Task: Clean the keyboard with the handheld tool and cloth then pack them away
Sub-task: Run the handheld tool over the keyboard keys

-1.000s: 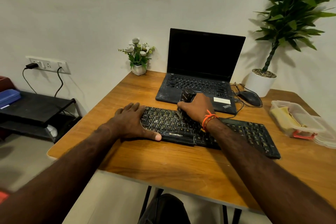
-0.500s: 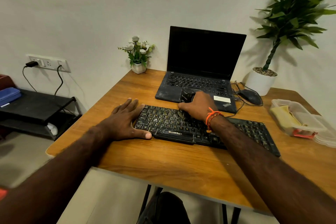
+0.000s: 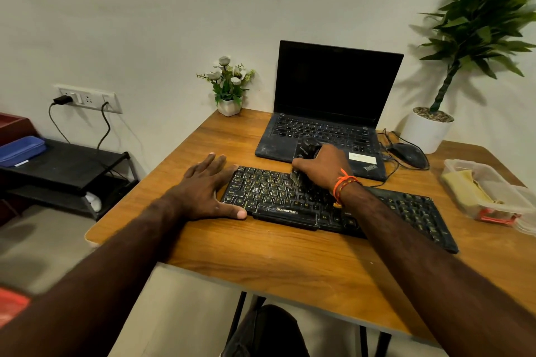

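Note:
A black keyboard [image 3: 406, 211] with yellowish key legends lies across the wooden table [image 3: 275, 264]. My right hand [image 3: 322, 169] grips a black handheld cleaning tool [image 3: 307, 149], its brush end pressed onto the upper middle keys. My left hand [image 3: 207, 188] lies flat on the table at the keyboard's left end, thumb along its front edge and fingers straight. A yellow cloth [image 3: 467, 187] sits inside a clear plastic box [image 3: 493, 180] at the right of the table.
An open black laptop [image 3: 333, 113] stands behind the keyboard, a wired mouse [image 3: 409, 155] to its right. A small flower pot [image 3: 229, 87] and a big potted plant [image 3: 429, 130] are by the wall. A black shelf [image 3: 58, 171] stands left of the table.
The keyboard and both hands kept their relative positions while the view shifted; my right hand with the tool stays over the upper middle keys, making only small brushing moves.

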